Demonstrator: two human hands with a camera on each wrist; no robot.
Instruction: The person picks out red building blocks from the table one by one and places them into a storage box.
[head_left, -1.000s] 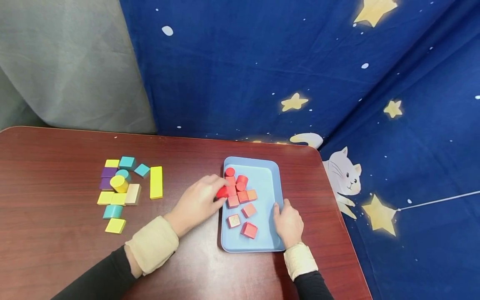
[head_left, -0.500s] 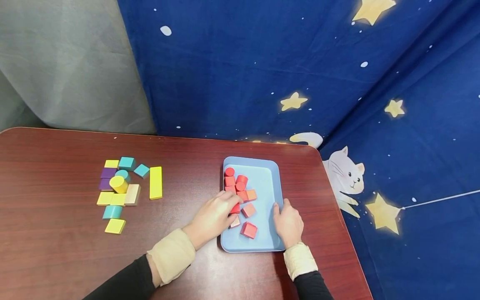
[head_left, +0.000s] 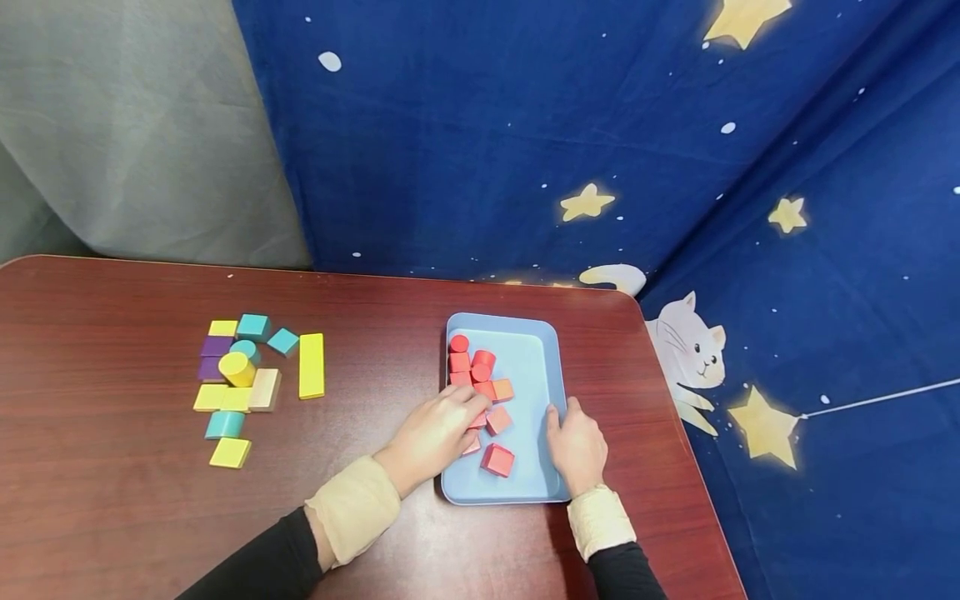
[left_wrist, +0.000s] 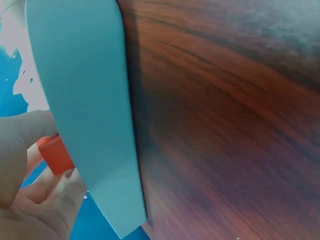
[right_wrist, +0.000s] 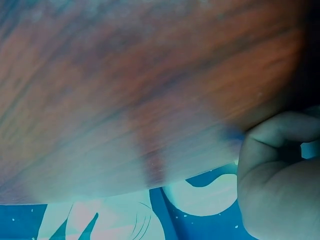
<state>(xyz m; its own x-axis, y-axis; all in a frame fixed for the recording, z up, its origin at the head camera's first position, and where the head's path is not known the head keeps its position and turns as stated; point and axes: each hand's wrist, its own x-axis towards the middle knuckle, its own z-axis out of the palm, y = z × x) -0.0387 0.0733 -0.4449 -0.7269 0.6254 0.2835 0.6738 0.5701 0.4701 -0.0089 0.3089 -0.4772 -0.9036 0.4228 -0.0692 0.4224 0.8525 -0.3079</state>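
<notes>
In the head view my left hand (head_left: 431, 433) reaches over the left rim of a light blue tray (head_left: 528, 358). A red block (left_wrist: 56, 155) is pinched between its thumb and fingers, seen past the tray's wall in the left wrist view. From above, the hand mostly hides that block. Close by in the tray lie a pinkish cube (head_left: 498, 421) and a red cube (head_left: 497, 460). Beyond the fingers, several red cubes and cylinders (head_left: 482, 363) cluster along the left side. My right hand (head_left: 577, 446) grips the tray's right rim, thumb on the inner side.
To the left on the brown table (head_left: 375, 325) is a loose group of blocks, among them a yellow cylinder (head_left: 237, 368), a purple block (head_left: 217, 346), a teal block (head_left: 254, 327) and a long yellow block (head_left: 311, 367). A blue curtain (head_left: 450, 142) hangs behind the table.
My left hand has moved right and toward me, carrying the red block from the tray's left edge to beside the pinkish cube. The right hand stays on the rim.
</notes>
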